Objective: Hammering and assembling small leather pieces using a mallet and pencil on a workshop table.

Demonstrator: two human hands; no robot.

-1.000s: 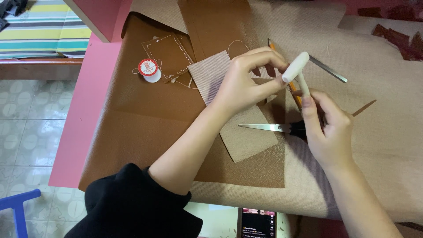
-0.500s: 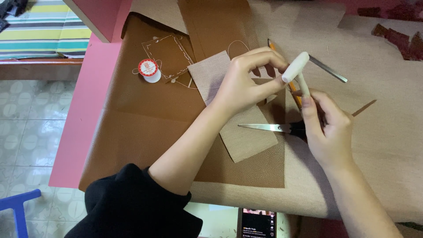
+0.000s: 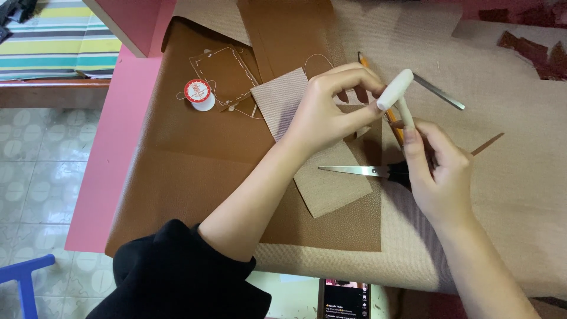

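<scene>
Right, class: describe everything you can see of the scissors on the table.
The scissors lie flat on the brown leather sheet, by the lower end of a tan fabric strip. The silvery metal blades are shut together and point left, tapering to a fine tip. The handles are dark, probably black, and mostly hidden behind the right hand, so their shape cannot be told. Whether that hand touches them is unclear; it is above them, holding a pale-handled tool.

I see soft, even, fairly bright light from above. Faint shadows lie under both forearms on the desk (image 3: 118,153). Focus is sharp, without glare or blur.
</scene>
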